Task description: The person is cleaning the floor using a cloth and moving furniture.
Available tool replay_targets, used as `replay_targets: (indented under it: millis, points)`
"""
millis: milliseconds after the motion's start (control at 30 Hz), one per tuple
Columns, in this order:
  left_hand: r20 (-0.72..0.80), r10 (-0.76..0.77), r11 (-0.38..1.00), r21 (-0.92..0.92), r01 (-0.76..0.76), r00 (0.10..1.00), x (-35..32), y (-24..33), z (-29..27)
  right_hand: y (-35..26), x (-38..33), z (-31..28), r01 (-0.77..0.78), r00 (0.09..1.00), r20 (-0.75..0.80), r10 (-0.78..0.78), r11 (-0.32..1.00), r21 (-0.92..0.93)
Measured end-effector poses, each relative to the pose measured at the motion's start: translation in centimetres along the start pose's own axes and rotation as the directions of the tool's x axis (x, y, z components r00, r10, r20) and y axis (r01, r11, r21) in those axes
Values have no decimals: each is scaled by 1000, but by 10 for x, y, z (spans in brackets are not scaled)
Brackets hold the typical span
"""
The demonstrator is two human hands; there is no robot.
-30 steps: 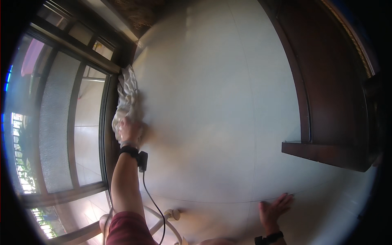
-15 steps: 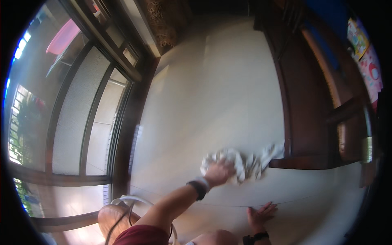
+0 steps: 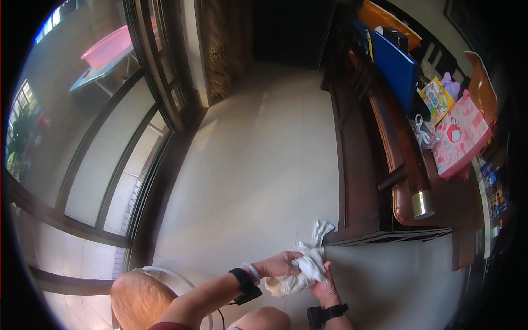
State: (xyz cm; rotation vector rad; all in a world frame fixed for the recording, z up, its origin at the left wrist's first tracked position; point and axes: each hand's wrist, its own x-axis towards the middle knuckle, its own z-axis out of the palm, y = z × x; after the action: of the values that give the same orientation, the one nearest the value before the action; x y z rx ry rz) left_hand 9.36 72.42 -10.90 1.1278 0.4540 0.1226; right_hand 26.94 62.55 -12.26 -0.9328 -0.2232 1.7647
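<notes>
A crumpled white cloth [image 3: 309, 264] is bunched between my two hands, low in the picture and above the pale tiled floor. My left hand [image 3: 279, 264] comes in from the left, its fingers curled over the cloth. From below, my right hand [image 3: 324, 281] grips the cloth's right side, with the thumb pointing up. One end of the cloth trails away toward the corner of the dark wooden bench. Black bands circle both wrists, and a pale bangle sits on the left one.
To the right stands a dark wooden bench [image 3: 363, 181] holding a pink bag [image 3: 462, 135] and a blue folder [image 3: 395, 69]. A round wooden stool top [image 3: 140, 301] is near my left forearm. Glass sliding doors [image 3: 104, 159] line the left, with a pink basin [image 3: 107, 48] beyond. A patterned curtain [image 3: 219, 60] hangs farther ahead.
My left hand has drawn the cloth off the floor, back toward me. My right hand has gone from open and apart to holding the cloth too. The view has tilted and shifted right.
</notes>
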Motion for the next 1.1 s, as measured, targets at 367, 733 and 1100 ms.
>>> replay_targets:
  millis: [367, 733, 1100]
  points:
    - [-189, -49, 692, -714, -103, 981, 9, -11, 16, -35, 31, 14, 278, 958, 207, -200, 449, -849]
    - [-198, -180, 783, -621, 18, 964, 57, -56, 46, -29, 22, -69, -51, 973, 201, 117, 951, -305]
    - [-296, -112, 848, -526, -64, 948, 42, 9, 0, -38, 20, -73, 218, 975, 204, -83, 508, -833]
